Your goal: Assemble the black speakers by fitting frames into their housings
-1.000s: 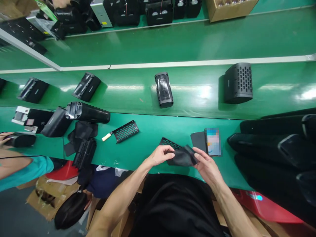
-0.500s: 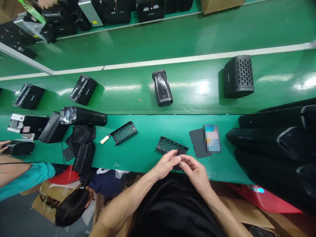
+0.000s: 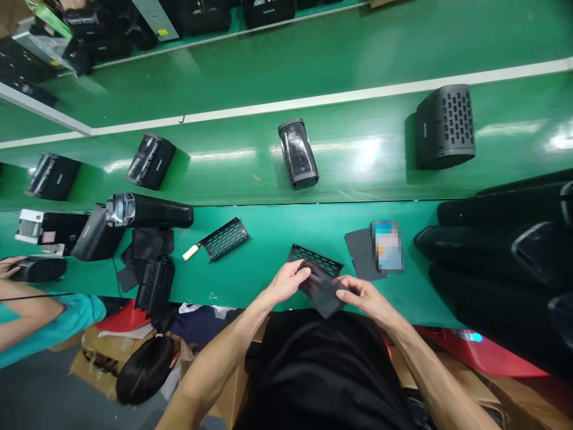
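A thin black sheet (image 3: 323, 294), blurred by motion, is stretched between my two hands at the table's near edge. My left hand (image 3: 289, 282) pinches its left end between thumb and fingers. At the right end, my right hand (image 3: 363, 294) grips the sheet the same way. Just beyond, partly covered by the sheet and my left hand, lies a black slotted grille (image 3: 322, 260). Dark flat sheets (image 3: 362, 255) rest to the right, with a phone-like item (image 3: 387, 246), its face pixelated, overlapping them.
Another slotted grille (image 3: 227, 240) lies left, beside a pale-handled tool (image 3: 191, 251). Black speakers (image 3: 298, 154) stand along the raised green ledge, one larger speaker (image 3: 445, 126) at right. Large black housings (image 3: 487, 251) crowd the right side. A co-worker's hand (image 3: 9, 267) touches a black part at far left.
My hands have moved apart, and the black sheet, mostly hidden between my fingers before, now shows broad and flat between them. The camera view has shifted slightly.
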`<state>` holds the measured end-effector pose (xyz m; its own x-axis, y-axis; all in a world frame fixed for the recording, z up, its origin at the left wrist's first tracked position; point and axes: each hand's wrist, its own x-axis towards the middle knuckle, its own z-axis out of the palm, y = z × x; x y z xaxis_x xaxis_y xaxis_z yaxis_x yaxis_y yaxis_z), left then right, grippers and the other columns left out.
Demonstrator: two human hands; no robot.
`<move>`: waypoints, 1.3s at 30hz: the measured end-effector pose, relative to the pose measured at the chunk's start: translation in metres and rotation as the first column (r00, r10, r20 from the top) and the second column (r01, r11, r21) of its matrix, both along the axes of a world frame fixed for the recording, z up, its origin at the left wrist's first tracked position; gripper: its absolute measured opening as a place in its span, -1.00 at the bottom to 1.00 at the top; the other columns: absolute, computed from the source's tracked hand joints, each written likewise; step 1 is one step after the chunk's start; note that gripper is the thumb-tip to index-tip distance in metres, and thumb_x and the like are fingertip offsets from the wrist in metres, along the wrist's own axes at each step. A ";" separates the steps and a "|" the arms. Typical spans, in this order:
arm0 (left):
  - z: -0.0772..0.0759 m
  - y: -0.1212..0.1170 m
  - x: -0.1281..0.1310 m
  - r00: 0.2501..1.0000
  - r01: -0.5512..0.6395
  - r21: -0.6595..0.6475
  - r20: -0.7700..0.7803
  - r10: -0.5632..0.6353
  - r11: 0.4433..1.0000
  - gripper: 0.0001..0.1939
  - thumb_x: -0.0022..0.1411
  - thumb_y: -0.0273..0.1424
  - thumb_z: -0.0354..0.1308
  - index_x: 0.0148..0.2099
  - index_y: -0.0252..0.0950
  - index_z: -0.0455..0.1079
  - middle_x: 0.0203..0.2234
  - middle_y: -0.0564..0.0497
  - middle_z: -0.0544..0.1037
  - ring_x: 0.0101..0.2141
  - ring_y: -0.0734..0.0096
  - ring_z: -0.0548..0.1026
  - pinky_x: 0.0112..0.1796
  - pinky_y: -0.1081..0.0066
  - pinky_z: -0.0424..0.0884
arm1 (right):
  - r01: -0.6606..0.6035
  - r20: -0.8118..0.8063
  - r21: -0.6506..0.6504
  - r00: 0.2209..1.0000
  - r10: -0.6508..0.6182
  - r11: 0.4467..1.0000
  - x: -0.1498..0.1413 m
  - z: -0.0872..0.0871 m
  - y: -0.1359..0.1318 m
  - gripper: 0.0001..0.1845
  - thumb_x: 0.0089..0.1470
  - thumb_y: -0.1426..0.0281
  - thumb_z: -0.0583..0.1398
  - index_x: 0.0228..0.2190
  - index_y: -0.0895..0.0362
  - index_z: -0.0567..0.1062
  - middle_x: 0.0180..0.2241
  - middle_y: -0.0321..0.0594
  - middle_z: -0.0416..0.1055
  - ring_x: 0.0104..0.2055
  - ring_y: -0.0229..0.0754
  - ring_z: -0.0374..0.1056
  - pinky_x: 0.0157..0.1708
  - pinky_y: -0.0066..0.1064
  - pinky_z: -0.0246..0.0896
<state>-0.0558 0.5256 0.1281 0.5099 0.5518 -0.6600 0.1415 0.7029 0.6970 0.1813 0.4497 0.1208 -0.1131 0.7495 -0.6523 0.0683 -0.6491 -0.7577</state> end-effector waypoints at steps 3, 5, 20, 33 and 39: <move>-0.013 0.007 -0.003 0.924 0.245 0.291 -0.360 -0.132 0.925 -0.66 0.43 -0.16 0.03 -0.05 -0.26 0.51 -0.37 -0.05 0.65 -0.35 0.24 0.61 -0.26 0.32 0.47 | 0.120 0.154 -0.037 0.982 -0.113 0.992 -0.008 -0.021 0.000 -0.41 -0.12 -0.21 0.32 -0.52 0.07 0.43 -0.59 -0.32 0.38 -0.49 -0.15 0.30 -0.44 -0.34 0.25; -0.020 0.008 -0.002 0.782 0.450 0.396 -0.608 -0.140 0.800 -0.70 0.46 -0.29 -0.02 -0.03 -0.21 0.53 -0.33 -0.05 0.65 -0.29 0.22 0.61 -0.20 0.32 0.44 | 0.166 0.281 -0.028 0.948 -0.151 0.986 -0.016 -0.034 0.002 -0.43 -0.10 -0.21 0.28 -0.53 0.04 0.40 -0.62 -0.33 0.33 -0.51 -0.14 0.27 -0.44 -0.33 0.20; -0.051 0.033 -0.019 0.697 0.431 0.512 -0.712 0.087 0.743 -0.76 0.37 -0.37 0.13 0.04 -0.24 0.48 -0.03 -0.14 0.49 0.06 0.11 0.39 0.10 0.16 0.36 | 0.131 0.558 0.073 0.816 -0.150 0.989 -0.014 -0.046 0.015 -0.71 -0.02 0.12 0.21 -0.35 0.05 0.55 -0.32 -0.16 0.38 -0.26 0.01 0.31 -0.20 -0.20 0.16; 0.001 0.010 -0.029 0.985 -0.154 -0.015 -0.082 0.152 0.988 -0.48 0.09 0.01 0.38 -0.20 -0.21 0.21 -0.59 0.21 0.43 -0.71 0.52 0.40 -0.76 0.57 0.28 | 0.305 0.016 -0.046 0.952 -0.305 0.951 0.004 -0.001 0.017 -0.36 -0.15 -0.13 0.43 -0.19 0.04 0.48 -0.51 -0.38 0.40 -0.50 -0.20 0.31 -0.51 -0.40 0.22; 0.013 0.008 -0.024 0.973 -0.209 -0.028 -0.100 0.206 0.977 -0.46 0.10 0.07 0.36 -0.33 -0.23 0.19 -0.66 0.24 0.34 -0.77 0.60 0.28 -0.82 0.60 0.21 | 0.395 -0.090 -0.110 0.910 -0.405 0.912 0.004 0.007 0.011 -0.40 -0.18 -0.02 0.51 -0.21 0.06 0.54 -0.45 -0.32 0.50 -0.42 -0.16 0.39 -0.43 -0.39 0.26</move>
